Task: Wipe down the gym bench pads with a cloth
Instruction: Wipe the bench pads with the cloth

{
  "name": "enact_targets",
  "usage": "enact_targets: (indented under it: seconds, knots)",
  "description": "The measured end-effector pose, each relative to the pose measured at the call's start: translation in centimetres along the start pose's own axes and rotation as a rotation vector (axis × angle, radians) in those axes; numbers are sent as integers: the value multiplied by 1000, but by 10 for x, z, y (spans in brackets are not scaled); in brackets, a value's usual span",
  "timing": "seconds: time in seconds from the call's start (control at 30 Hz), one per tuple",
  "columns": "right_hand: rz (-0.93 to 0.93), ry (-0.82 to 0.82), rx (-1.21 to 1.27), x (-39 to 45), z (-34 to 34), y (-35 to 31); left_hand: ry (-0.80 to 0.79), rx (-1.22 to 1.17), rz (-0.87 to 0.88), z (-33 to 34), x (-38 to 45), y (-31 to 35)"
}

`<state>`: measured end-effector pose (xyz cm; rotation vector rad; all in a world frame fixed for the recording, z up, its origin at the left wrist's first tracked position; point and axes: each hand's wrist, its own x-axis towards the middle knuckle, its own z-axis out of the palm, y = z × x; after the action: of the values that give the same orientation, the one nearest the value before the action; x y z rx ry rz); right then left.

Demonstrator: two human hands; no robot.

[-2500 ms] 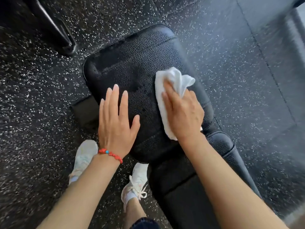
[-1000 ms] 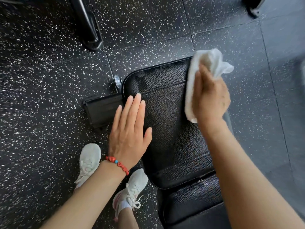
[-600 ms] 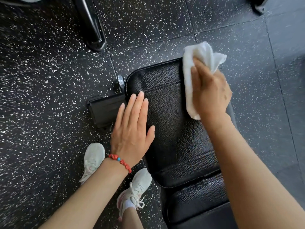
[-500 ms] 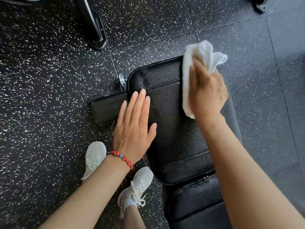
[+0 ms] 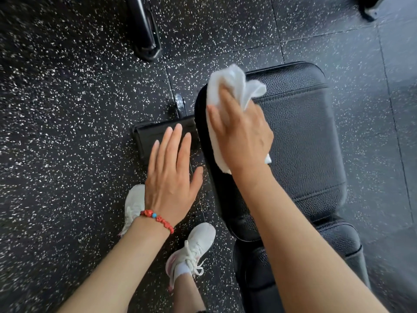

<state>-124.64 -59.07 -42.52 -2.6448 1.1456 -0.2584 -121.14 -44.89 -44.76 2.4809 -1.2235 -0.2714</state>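
Head view: right hand (image 5: 242, 134) presses a white cloth (image 5: 228, 86) with curled fingers onto the black bench pad (image 5: 302, 136), at the pad's ten o'clock corner. Left hand (image 5: 172, 177), fingers straight and spread, hovers at nine o'clock beside the pad, holding nothing.

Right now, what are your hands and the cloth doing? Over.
Right hand presses white cloth on bench pad, left edge. Left hand open, flat, beside the pad. Nothing blocking the pad. Over.
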Motion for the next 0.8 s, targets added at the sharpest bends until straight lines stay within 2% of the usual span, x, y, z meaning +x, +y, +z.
enact_targets:
  seconds: [0.17,0.4,0.67,0.8]
  knots:
    - [77,76,45,-8,0,0,-2,-11,19,-2,-2,3]
    - [98,141,81,-74,-6,18,-15,-18,115,-1,5,19]
    - [225,230,-134,-134,-13,50,-80,15,262,0,6,38]
    - [362,164,-162,-160,-33,68,-126,23,309,-11,1,42]
